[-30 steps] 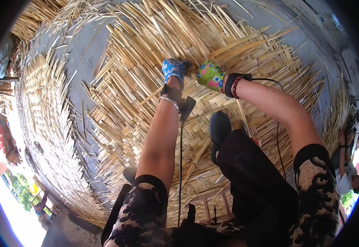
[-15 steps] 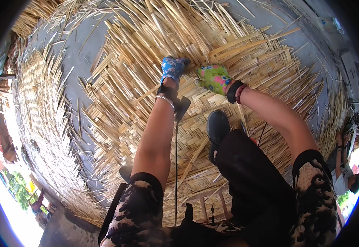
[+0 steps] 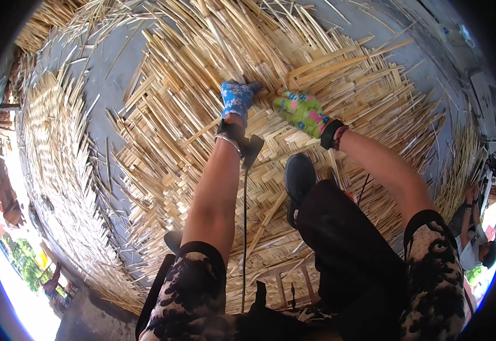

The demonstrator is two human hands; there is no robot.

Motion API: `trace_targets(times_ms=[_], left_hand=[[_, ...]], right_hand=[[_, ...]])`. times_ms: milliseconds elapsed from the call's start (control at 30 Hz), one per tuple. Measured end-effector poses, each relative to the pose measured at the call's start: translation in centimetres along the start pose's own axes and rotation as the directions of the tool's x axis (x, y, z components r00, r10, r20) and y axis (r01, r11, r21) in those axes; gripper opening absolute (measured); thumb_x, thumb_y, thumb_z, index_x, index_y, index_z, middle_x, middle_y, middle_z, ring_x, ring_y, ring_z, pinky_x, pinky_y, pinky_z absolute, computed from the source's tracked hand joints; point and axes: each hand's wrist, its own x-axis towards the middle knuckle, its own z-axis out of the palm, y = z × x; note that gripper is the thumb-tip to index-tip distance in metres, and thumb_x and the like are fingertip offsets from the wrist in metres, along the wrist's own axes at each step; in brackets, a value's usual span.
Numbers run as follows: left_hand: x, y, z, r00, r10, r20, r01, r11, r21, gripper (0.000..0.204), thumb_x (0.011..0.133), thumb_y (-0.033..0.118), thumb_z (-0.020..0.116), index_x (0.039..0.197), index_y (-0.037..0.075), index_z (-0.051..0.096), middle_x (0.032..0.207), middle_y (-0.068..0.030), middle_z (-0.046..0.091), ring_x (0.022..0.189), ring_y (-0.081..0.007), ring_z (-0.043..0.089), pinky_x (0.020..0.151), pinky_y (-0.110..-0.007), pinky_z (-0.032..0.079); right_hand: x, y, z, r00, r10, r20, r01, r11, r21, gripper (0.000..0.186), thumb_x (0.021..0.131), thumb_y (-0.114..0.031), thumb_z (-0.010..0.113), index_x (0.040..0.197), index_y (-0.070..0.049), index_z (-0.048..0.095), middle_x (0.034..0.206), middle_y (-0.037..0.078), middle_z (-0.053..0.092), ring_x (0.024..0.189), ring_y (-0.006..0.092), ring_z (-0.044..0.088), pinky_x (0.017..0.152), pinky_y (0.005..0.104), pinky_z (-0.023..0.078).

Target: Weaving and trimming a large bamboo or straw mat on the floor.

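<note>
A large herringbone mat of split reed strips [image 3: 268, 136] spreads under me, its far part made of loose strip ends. My left hand [image 3: 237, 98], in a blue flowered glove with dark fingertips, presses at the base of the lengthwise reed strips [image 3: 231, 45], fingers curled round some of them. Beside it on the right, my right hand [image 3: 301, 112] wears a green flowered glove. Its fingers are bent inward close to the weave; whatever they grip is hidden beneath the glove. A pale flat strip [image 3: 322, 61] lies crosswise just beyond it.
My shoe [image 3: 301, 176] rests on the mat, below my right hand. Another woven mat [image 3: 60, 165] lies at the left on the grey floor [image 3: 117, 62]. A black cable [image 3: 244, 227] hangs from my left wrist. Another person [image 3: 474, 241] is at the far right.
My right hand has shifted slightly right and nearer to me. The left hand has turned a little and stays at the same strips.
</note>
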Motion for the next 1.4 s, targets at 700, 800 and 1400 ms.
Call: trace_targets(times_ms=[700,800,1400], left_hand=[[-4.4,-0.2,2.7,0.902,0.234,-0.363,0.013,0.825,0.564,0.084,0.064,0.016,0.071,0.131,0.014,0.02,0.122,-0.0167,0.04,0.1,-0.0382,0.047,0.086,-0.04,0.039],[-4.5,-1.1,2.5,0.902,0.31,-0.3,-0.023,0.73,0.684,0.083,0.065,0.014,0.069,0.132,0.015,0.018,0.13,-0.0167,0.027,0.109,-0.0398,0.037,0.092,-0.042,0.032],[-7.1,-1.6,2.8,0.88,0.472,0.049,-0.24,0.353,0.904,0.037,0.08,0.028,0.046,0.116,0.021,0.045,0.116,-0.0091,0.04,0.107,-0.0296,0.036,0.092,-0.053,0.019]], right_hand=[[5.8,2.4,-7.0,0.994,0.107,-0.028,-0.095,0.694,-0.714,0.023,0.073,-0.033,0.054,0.079,-0.012,0.061,0.064,0.01,0.057,0.067,0.0256,0.056,0.063,0.04,0.044],[5.7,2.8,-6.8,0.999,0.034,-0.033,-0.047,0.655,-0.755,0.027,0.071,-0.036,0.055,0.077,-0.011,0.061,0.07,0.012,0.058,0.072,0.0287,0.056,0.069,0.0392,0.043],[5.3,0.5,-7.0,0.942,0.298,-0.154,-0.314,0.62,-0.719,0.034,0.071,-0.037,0.055,0.092,-0.011,0.061,0.087,0.011,0.06,0.084,0.0283,0.054,0.077,0.0379,0.04]])
